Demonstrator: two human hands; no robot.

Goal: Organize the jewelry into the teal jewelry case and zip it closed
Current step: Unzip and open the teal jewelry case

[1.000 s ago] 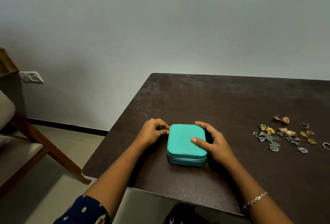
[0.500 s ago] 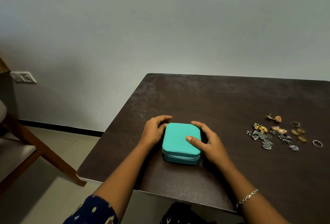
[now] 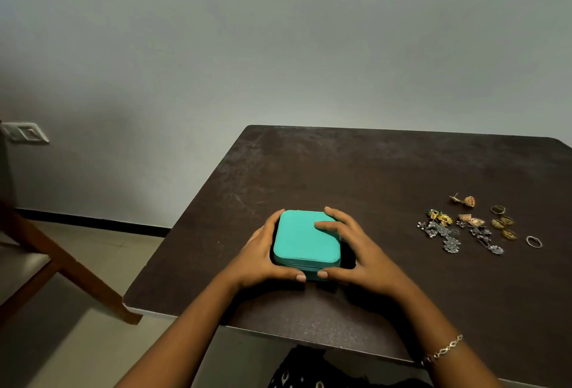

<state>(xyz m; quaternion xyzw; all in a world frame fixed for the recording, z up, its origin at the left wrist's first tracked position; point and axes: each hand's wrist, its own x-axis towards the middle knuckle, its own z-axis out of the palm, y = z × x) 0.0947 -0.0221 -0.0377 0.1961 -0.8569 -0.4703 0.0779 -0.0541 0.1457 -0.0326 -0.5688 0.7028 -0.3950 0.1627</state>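
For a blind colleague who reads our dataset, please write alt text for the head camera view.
The left hand and the right hand grip a closed teal jewelry case from both sides on a dark table, thumbs at its near edge. Loose earrings and rings lie further right, apart from the case. A wooden chair stands at the left.

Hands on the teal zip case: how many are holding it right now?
2. The left hand grips the left side of the rounded teal jewelry case; the right hand grips its right side, reaching over the lid. Neither is hidden.
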